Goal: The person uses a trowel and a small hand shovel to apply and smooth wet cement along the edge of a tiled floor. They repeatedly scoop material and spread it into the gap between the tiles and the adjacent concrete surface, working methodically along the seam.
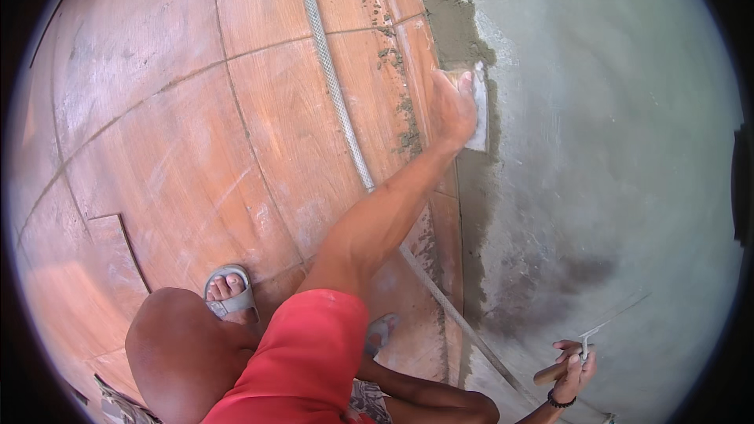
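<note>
My left hand [454, 110] reaches far forward and is closed round the handle of a finishing trowel [479, 114]. The pale, flat blade of that trowel lies against a strip of wet mortar [477, 196] along the tile edge. Low on the right, my right hand [575, 377], with a dark bracelet at its wrist, grips the wooden handle of a second trowel [587, 338]. Its thin blade shows nearly edge-on and points up to the right, apart from the mortar strip.
Wood-look orange tiles [275, 126] cover the left side, with mortar crumbs [408, 122] near the edge. A braided hose [334, 86] runs across them beneath my left arm. Smooth grey cement [605, 149] fills the right. My sandalled foot [232, 294] stands on the tiles, beside my bent knee [177, 349].
</note>
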`<state>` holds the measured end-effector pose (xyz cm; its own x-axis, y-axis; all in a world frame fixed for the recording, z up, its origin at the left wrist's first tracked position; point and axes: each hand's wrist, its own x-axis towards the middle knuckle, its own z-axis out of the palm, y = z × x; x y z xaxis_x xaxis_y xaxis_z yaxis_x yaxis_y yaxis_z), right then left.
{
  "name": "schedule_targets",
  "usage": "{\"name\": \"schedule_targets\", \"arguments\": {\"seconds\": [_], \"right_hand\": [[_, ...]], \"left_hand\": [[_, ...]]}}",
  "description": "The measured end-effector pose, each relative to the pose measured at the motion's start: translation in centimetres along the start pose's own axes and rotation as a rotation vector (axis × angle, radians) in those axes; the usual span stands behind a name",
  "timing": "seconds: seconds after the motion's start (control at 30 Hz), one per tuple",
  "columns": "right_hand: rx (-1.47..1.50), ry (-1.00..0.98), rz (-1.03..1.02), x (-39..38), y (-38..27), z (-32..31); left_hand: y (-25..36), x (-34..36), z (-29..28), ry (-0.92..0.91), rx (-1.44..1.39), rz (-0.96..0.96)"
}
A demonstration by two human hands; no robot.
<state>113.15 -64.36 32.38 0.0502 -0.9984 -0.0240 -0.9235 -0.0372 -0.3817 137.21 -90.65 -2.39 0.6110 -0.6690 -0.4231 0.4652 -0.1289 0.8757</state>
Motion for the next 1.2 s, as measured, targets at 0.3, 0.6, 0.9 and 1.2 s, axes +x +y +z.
{"name": "schedule_targets", "arguments": {"seconds": [0.3, 0.6, 0.9, 1.2], "right_hand": [[-0.207, 0.219, -0.311, 11.9, -6.5, -9.0], [-0.156, 0.267, -0.308, 14.9, -5.9, -11.4], [-0.136, 0.254, -0.330, 15.0, -5.0, -12.0], [-0.155, 0.276, -0.349, 14.9, -4.4, -12.8]], "left_hand": [[-1.6, -7.7, -1.7, -0.168, -0.350, 0.079], [-5.2, 12.3, -6.0, -0.043, -0.632, -0.066], [-3.8, 17.4, -3.1, 0.011, -0.540, 0.019], [-1.4, 14.6, -3.6, 0.041, -0.207, 0.064]]}}
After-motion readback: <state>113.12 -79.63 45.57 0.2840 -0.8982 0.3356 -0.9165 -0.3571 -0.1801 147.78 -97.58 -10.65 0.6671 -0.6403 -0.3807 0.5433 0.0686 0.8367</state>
